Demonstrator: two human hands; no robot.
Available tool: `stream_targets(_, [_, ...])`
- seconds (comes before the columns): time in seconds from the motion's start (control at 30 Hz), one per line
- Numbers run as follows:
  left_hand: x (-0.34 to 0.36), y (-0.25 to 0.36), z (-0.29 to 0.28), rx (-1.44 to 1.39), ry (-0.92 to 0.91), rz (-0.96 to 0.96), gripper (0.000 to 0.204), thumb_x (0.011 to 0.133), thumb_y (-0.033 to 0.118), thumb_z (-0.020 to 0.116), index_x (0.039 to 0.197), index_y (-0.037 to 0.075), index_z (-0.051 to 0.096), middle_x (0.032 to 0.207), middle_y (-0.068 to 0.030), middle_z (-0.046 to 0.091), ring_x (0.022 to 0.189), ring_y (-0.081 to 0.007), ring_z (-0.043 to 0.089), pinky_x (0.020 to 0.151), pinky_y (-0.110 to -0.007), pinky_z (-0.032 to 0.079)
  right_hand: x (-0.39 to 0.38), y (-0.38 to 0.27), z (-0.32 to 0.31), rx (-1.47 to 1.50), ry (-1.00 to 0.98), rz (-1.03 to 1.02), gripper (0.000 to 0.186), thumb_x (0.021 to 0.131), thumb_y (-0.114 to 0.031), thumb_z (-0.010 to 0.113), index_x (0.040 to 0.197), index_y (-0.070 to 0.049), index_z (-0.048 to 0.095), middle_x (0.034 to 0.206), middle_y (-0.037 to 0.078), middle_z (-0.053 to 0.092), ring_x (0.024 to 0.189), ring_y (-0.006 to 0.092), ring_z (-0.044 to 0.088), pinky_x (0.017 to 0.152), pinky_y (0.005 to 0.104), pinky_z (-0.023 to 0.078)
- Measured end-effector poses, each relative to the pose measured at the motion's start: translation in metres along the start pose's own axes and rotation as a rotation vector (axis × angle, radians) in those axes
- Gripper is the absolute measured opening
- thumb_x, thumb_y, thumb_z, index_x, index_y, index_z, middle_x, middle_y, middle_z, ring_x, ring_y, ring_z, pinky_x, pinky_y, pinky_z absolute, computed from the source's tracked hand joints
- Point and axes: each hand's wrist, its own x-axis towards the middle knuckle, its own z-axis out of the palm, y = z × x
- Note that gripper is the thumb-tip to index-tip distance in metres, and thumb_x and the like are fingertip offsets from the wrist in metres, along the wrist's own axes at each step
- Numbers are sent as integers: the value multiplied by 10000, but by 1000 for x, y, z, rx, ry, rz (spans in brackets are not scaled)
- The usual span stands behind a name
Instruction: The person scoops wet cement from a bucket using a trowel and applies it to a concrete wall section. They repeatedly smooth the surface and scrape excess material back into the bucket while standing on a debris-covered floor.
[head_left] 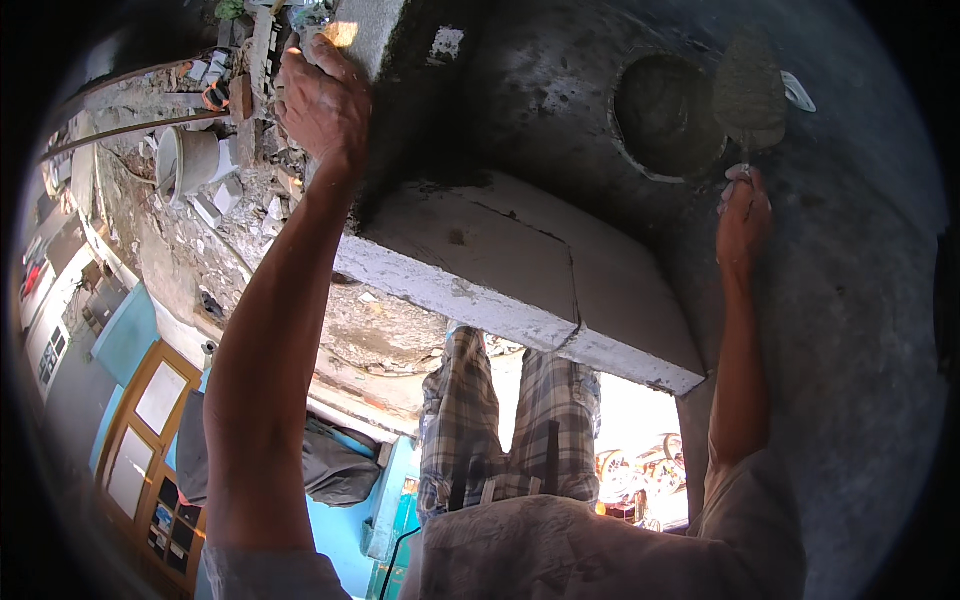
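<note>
My right hand (743, 215) is closed round the handle of a trowel (750, 100), whose broad blade is covered with wet grey mortar. Just left of the blade, a round bucket (622, 140) has grey mortar in it; its far side is dim. My left hand (325, 100) grips the edge of a pale block wall (372, 22) at the top left, fingers bent against it. Part of those fingers' contact is hard to make out.
A ledge of grey blocks (520, 250) crosses below my arms, with a visible joint. A dark plastered wall (850, 320) rises on the right. At the left lie rubble, a white bucket (188, 160) and an orange tape measure (215, 96); a wooden-framed door (150, 440) stands lower left.
</note>
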Motion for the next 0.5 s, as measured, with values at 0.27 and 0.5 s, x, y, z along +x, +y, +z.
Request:
stream_targets(0.27, [-1, -4, 4, 41, 138, 69, 607, 1051, 491, 353, 1280, -43, 527, 1165, -342, 645, 1093, -522, 599, 943, -571, 444, -109, -66, 77, -351, -720, -404, 328, 1031, -316, 549, 1182, -35, 625, 879, 243, 711, 888, 450, 688, 725, 501, 530])
stream_targets(0.5, [-2, 1, 0, -1, 5, -18, 609, 1051, 460, 373, 1366, -35, 537, 1367, -231, 597, 1274, -428, 545, 1124, -553, 337, -80, -12, 44, 24, -476, -128, 344, 1037, -308, 526, 1167, -5, 625, 1010, 286, 689, 986, 459, 669, 829, 486, 525])
